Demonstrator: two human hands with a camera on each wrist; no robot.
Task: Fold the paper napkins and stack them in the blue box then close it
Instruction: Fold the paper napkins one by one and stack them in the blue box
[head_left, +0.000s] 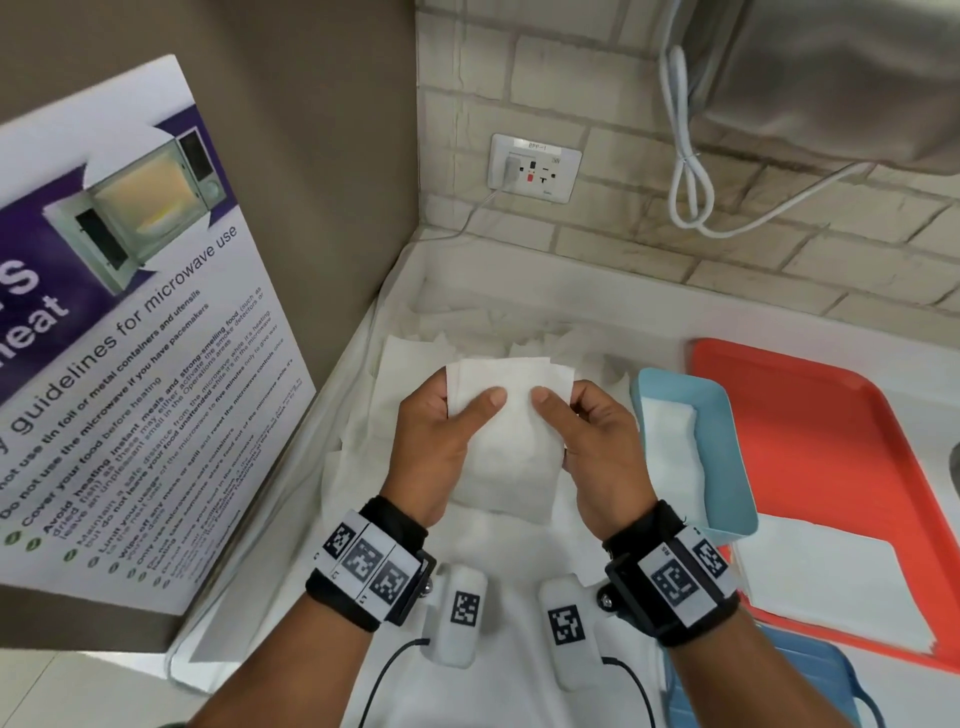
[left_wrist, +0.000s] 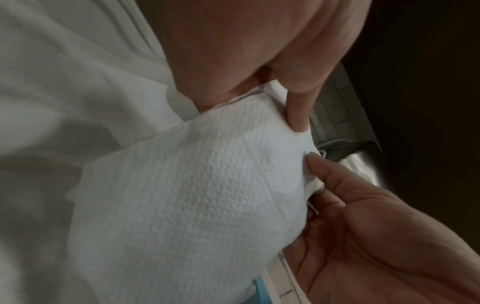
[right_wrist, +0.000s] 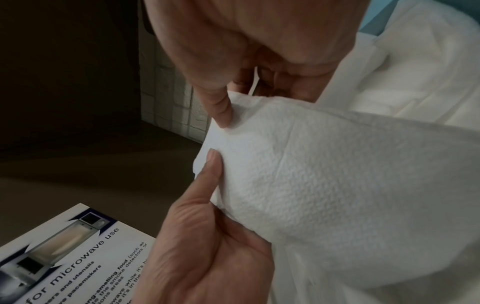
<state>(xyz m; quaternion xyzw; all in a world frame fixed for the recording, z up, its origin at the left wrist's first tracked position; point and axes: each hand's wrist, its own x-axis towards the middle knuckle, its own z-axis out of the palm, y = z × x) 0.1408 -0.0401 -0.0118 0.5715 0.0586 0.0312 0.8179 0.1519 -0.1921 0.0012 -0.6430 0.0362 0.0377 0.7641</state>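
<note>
napkin (head_left: 506, 415) is up off the bench, held in the air between both hands, roughly centred in front of the person. It hangs with its long axis running away from the body toward the wall; top edge looks doubled over, layers slightly offset, so my read is a fold in progress, not finished

left hand (head_left: 441, 441) clamps the napkin's left edge, thumb on top, fingers behind. right hand (head_left: 597, 447) clamps the right edge the same way. Thumbs sit near each other but apart on the upper face; wrist views confirm both thumb-and-finger pinches on the paper

blue box (head_left: 727, 467) is to the right of the held napkin, just beside the right hand, lid off, long axis also pointing toward the wall, so about parallel to the napkin. White napkins already lie inside, so stacking has begun. Right hand is clearly the nearer one for the drop; the left would have to cross over

more loose napkins (head_left: 405, 358) spread on the bench (head_left: 597, 312) under and behind the hands, so plenty left to do. A blue piece (head_left: 779, 686) at the lower right, near the right forearm, is probably the lid, can't confirm. Red tray (head_left: 831, 415) lies beyond the box, a white sheet (head_left: 831, 587) on its near end

likely risk: layers slipping out of line when one hand lets go
</note>
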